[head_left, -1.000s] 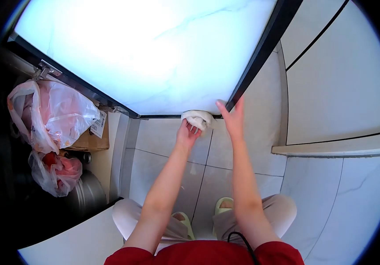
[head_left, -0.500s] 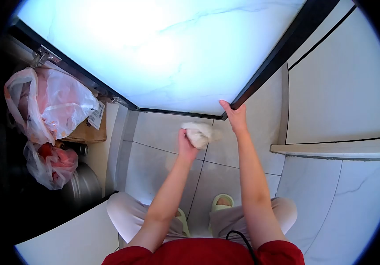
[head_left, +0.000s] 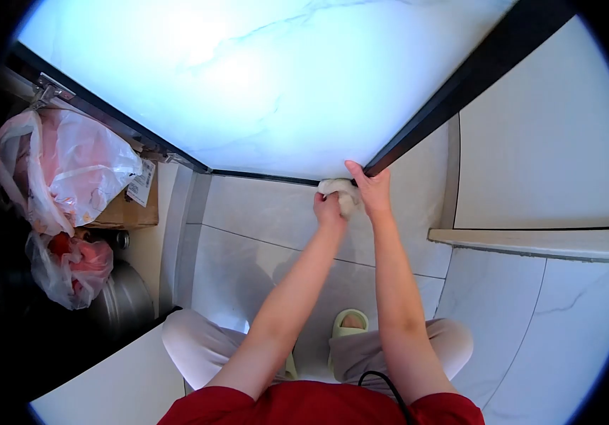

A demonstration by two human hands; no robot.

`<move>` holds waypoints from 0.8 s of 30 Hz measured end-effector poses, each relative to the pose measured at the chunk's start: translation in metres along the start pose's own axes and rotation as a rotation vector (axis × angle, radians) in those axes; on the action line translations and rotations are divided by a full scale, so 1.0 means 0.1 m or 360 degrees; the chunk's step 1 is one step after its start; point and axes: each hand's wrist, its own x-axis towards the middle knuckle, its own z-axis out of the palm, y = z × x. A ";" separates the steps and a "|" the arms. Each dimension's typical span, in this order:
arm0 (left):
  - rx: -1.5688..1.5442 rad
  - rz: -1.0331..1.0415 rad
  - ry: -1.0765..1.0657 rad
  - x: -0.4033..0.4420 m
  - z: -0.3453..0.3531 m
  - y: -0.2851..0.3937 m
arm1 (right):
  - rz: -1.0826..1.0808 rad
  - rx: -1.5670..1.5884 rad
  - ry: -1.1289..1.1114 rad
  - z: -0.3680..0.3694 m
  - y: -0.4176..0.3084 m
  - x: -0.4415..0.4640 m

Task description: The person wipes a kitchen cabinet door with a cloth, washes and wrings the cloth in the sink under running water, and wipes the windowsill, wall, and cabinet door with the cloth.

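Observation:
A white marbled cabinet door (head_left: pixel 304 92) with a black frame hangs open on its hinges across the upper view. My right hand (head_left: pixel 373 190) grips the door's lower right corner, with the thumb on the marbled face. Bunched in my left hand (head_left: pixel 329 210) is a pale cloth (head_left: pixel 343 195), pressed at the door's bottom edge close beside my right hand. The fingers of my left hand are partly hidden by the cloth.
On the left, the open cabinet holds a pink-white plastic bag (head_left: pixel 88 163), a cardboard box (head_left: pixel 131 209), a smaller clear bag (head_left: pixel 71 269) and a metal pot (head_left: pixel 126 301). A white panel (head_left: pixel 538 142) with a ledge (head_left: pixel 531 242) stands right. Grey tiles (head_left: pixel 248 219) lie below.
My left hand has moved the cloth right and up, from over the floor tiles to the door's bottom edge. My right hand stays on the door corner. The view has shifted slightly.

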 end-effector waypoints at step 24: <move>0.0198 0.0163 0.0350 0.76 -0.54 0.66 | -0.0259 -0.0039 0.0144 0.03 0.05 0.03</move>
